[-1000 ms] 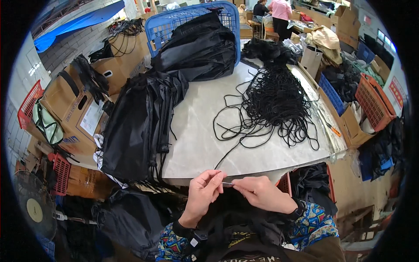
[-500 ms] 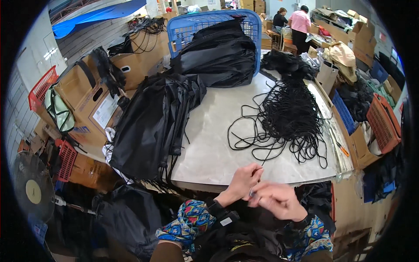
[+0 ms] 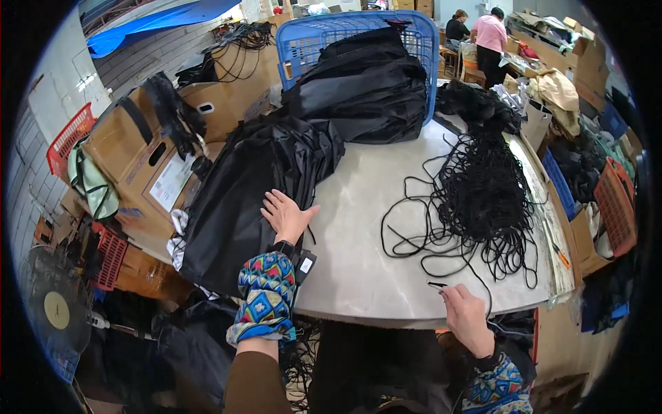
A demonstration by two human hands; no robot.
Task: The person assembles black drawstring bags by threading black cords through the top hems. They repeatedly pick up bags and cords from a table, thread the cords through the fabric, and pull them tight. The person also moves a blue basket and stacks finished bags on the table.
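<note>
My left hand [image 3: 288, 217] lies with fingers spread on a stack of black drawstring-like fabric pieces [image 3: 238, 186] at the table's left side. Near the front edge, my right hand [image 3: 470, 319] is closed in a pinch on a small slim metal tool with a dark tip [image 3: 436, 284]; its exact kind is too small to tell. A tangled heap of thin black cord [image 3: 486, 190] spreads over the right of the table. One strand from it runs down beside my right hand, and I cannot tell whether it joins the tool.
A blue plastic basket [image 3: 433, 76] holding black fabric tips toward me at the table's back. Cardboard boxes [image 3: 138, 155] stand left, above a fan [image 3: 56, 310]. An orange-handled cutter [image 3: 562, 257] lies at the table's right edge. Two people [image 3: 489, 41] are in the far background.
My hands have parted. The left has moved forward and left onto the black fabric stack and opened; the right has moved slightly right, with the slim tool now showing.
</note>
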